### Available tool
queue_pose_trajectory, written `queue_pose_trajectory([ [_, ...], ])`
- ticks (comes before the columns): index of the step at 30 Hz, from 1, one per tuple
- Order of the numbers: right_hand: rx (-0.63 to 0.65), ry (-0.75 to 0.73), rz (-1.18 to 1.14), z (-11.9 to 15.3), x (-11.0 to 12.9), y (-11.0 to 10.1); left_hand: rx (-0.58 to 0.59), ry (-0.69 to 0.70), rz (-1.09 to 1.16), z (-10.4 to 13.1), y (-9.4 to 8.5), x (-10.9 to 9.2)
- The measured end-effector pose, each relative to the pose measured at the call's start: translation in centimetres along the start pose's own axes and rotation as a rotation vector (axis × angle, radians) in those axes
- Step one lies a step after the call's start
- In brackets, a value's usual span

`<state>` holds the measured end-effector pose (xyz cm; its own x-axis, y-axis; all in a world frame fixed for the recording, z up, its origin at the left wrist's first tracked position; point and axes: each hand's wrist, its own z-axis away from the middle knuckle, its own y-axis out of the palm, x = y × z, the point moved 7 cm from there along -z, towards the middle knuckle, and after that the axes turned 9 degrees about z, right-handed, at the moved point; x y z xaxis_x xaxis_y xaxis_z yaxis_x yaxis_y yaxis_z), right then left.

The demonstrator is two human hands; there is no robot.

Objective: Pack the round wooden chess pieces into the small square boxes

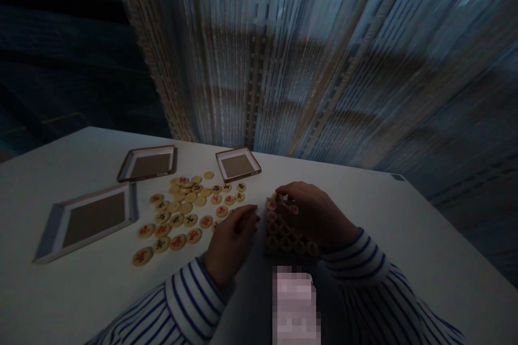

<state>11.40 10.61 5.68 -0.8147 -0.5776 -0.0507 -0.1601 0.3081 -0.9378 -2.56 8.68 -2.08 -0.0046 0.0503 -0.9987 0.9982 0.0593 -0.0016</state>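
Note:
Round wooden pieces with red or black characters, such as a red-marked piece (142, 256), lie scattered on the white table left of centre. Several similar pieces fill a box (286, 244) in front of me, set in rows. My right hand (318, 213) reaches over the box from the right, its fingers closed on a black-marked piece (277, 198) at the box's far left corner. Beside the scattered pieces, my left hand (232, 242) is curled above the table, left of the box. What its fingers hold, if anything, is hidden.
A large shallow tray (131, 202) lies at the left, with a smaller brown-rimmed tray (175, 164) behind it. Another small tray (259, 167) stands at the back middle. A pixelated pinkish object (294, 307) is near me. String curtains (259, 64) hang beyond the table (396, 226).

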Motion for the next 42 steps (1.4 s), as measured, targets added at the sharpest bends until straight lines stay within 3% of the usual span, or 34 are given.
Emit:
queue_pose_trajectory([
  [6, 0.043, 0.026, 0.006, -0.1, -0.4, 0.7, 0.029, 0.063, -0.138, 0.0, -0.1, 0.1],
  [13, 0.113, 0.059, -0.003, 0.0, -0.9, 1.2, 0.197, 0.289, -0.427, 1.2, 1.0, -0.3],
  [19, 0.166, 0.032, 0.011, 0.0, -0.9, 1.9, 0.323, 0.439, -0.519, 2.0, 1.8, -0.3],
  [28, 0.250, 0.028, -0.001, 0.0, -0.6, 2.5, 0.391, 0.451, -0.596, 1.9, 2.0, 0.4],
  [42, 0.251, 0.003, -0.012, 0.1, -0.3, 3.3, 0.391, 0.448, -0.607, 2.0, 2.2, 0.4],
])
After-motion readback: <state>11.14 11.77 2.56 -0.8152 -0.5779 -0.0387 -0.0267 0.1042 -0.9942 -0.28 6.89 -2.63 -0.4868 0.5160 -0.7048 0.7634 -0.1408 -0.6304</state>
